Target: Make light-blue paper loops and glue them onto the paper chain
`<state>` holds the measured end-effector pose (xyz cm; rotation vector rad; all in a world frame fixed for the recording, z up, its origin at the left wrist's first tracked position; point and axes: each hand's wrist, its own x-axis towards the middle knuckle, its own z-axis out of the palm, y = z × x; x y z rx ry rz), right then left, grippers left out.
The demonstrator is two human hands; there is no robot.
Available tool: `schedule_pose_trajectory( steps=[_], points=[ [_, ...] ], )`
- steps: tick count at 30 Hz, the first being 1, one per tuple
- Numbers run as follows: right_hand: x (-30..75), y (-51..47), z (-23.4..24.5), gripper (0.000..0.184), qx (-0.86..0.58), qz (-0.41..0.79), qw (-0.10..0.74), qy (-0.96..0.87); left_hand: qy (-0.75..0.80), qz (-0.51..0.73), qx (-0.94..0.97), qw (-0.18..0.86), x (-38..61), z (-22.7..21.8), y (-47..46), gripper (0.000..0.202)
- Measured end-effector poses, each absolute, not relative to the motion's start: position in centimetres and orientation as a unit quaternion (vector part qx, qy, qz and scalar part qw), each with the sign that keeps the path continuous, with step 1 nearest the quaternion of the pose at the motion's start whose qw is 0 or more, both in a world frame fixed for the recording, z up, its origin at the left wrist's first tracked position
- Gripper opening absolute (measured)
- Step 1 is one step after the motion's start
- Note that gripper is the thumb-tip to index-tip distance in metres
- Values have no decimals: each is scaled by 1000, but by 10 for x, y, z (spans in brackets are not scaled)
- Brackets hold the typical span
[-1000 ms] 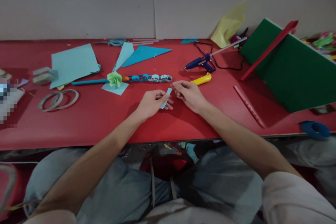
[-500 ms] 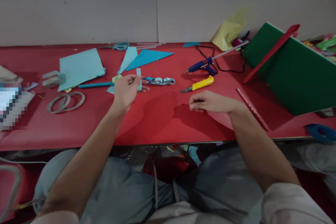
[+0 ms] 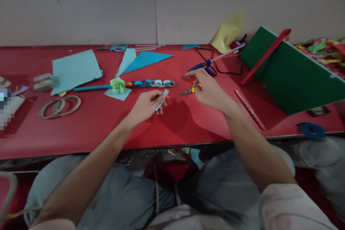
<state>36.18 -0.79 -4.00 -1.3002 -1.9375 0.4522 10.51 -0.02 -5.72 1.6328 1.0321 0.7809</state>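
My left hand (image 3: 147, 105) pinches a small light blue paper strip (image 3: 162, 98) above the red table (image 3: 81, 125). Just beyond it lies a paper chain (image 3: 153, 83) of blue loops joined to a green paper flower (image 3: 118, 84). My right hand (image 3: 207, 88) hovers with fingers spread over a yellow utility knife (image 3: 188, 91), reaching toward the blue glue gun (image 3: 201, 66). Nothing shows inside that hand.
Light blue paper sheets (image 3: 75, 68) and a blue triangle (image 3: 147, 59) lie at the back left, with scissors (image 3: 115, 47) by the wall. Tape rolls (image 3: 60, 104) sit at the left. A green board (image 3: 291, 72) with a red ruler (image 3: 265, 57) leans at right. A red strip (image 3: 249, 109) lies nearby.
My left hand drew back from the paper chain toward the table's middle with the strip. My right hand rose from the table and moved forward over the yellow knife toward the glue gun.
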Motion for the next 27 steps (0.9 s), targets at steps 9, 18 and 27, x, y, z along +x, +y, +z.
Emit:
schedule_pose_trajectory(
  steps=[9,18,27],
  points=[
    [301,9,-61,35,-429,402,438,-680,471,382,654,452,105,-63,-4,51],
    [299,6,-77,28,-455,379,493,-637,491,401,654,411,96,-73,1,30],
    [312,5,-83,27,-453,346,488,-661,485,450,587,467,101,-83,9,34]
  ],
)
